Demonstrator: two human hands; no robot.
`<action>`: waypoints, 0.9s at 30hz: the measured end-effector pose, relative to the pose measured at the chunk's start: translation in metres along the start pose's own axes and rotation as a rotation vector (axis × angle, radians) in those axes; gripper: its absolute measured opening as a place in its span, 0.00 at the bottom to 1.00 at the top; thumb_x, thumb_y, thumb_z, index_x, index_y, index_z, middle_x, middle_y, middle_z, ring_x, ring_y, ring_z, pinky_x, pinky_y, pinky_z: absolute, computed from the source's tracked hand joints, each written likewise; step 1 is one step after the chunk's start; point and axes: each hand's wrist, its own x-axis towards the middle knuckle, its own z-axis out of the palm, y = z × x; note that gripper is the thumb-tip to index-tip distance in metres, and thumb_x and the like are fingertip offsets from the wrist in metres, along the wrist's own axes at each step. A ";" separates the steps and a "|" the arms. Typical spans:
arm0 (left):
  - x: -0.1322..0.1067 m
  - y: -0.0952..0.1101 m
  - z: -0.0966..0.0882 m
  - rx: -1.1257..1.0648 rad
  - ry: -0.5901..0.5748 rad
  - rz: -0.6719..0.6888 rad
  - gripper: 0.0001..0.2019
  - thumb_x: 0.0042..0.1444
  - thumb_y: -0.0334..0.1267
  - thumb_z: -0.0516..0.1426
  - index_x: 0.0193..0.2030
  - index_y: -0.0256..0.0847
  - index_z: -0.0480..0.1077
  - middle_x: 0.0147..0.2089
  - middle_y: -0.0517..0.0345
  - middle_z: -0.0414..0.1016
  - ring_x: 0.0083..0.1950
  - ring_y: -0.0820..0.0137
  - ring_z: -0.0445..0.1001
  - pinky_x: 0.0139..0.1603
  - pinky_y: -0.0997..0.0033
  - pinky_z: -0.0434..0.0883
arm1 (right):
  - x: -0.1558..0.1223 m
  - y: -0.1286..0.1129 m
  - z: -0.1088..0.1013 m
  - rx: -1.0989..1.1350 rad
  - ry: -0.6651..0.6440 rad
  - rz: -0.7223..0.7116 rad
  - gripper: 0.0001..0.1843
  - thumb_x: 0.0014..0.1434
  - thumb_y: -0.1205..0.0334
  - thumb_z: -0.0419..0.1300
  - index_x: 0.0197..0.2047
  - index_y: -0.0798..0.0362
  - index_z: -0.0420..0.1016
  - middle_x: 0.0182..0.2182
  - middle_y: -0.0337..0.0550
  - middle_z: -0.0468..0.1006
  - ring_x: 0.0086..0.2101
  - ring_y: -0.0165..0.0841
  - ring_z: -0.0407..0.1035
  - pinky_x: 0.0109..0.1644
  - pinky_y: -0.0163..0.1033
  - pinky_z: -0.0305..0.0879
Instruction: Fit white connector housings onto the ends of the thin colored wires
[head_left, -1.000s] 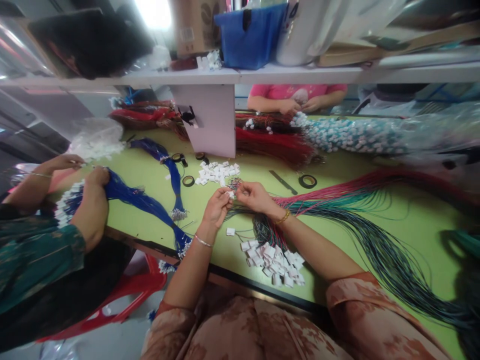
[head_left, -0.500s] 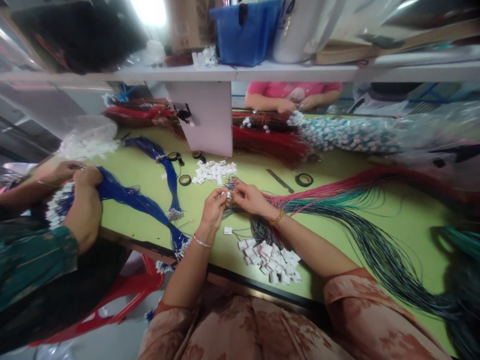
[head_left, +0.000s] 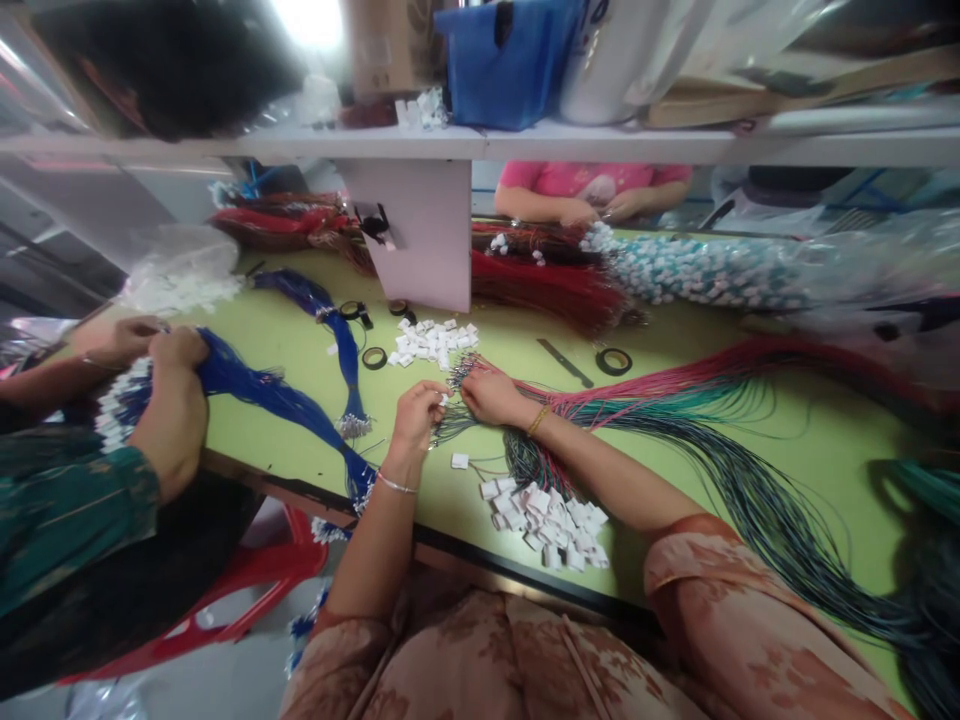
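Observation:
My left hand (head_left: 418, 418) pinches a small white plastic connector (head_left: 444, 400) between thumb and fingers. Just to its right, my right hand (head_left: 491, 397) is curled, its fingertips closed on the wires at the crimped ends of the pink wire bundle (head_left: 600, 395). Which wire they grip is too small to tell. Dark and green wires (head_left: 697, 450) run beneath my right forearm and off to the right. Nearer the table's front edge lies a pile of white connectors (head_left: 551, 525) joined to wires. A single white connector (head_left: 460, 461) rests to the left of that pile.
Behind my hands lie loose white connectors (head_left: 431, 342), a black tape roll (head_left: 374, 358), another tape roll (head_left: 613, 361) and a flat dark blade-like strip (head_left: 564, 362). A co-worker's hands (head_left: 176, 350) hold blue wires (head_left: 247, 375) at left. A shelf (head_left: 480, 147) spans overhead.
My hands have moved slightly apart. The left has drawn a little left and down with its connector, while the right has shifted onto the wire ends. The view has moved slightly.

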 end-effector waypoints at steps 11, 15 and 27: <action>-0.005 -0.010 0.015 -0.313 -0.078 -0.012 0.09 0.44 0.30 0.62 0.34 0.36 0.71 0.32 0.59 0.73 0.28 0.79 0.68 0.28 0.79 0.64 | -0.020 0.009 -0.016 0.759 0.354 0.009 0.09 0.59 0.59 0.54 0.32 0.55 0.69 0.27 0.38 0.71 0.28 0.28 0.62 0.34 0.33 0.57; -0.006 -0.015 0.020 -0.409 -0.117 -0.070 0.09 0.48 0.28 0.61 0.37 0.37 0.70 0.34 0.57 0.74 0.30 0.77 0.70 0.32 0.78 0.66 | -0.032 0.000 -0.014 0.797 0.407 0.010 0.06 0.56 0.62 0.56 0.31 0.55 0.70 0.27 0.38 0.71 0.27 0.27 0.61 0.32 0.33 0.56; -0.008 -0.017 0.021 -0.429 -0.164 -0.112 0.08 0.48 0.29 0.62 0.36 0.35 0.70 0.36 0.54 0.76 0.30 0.77 0.69 0.33 0.77 0.65 | -0.043 -0.007 -0.011 0.500 0.545 -0.129 0.01 0.53 0.68 0.56 0.31 0.54 0.68 0.27 0.40 0.68 0.28 0.30 0.61 0.33 0.34 0.56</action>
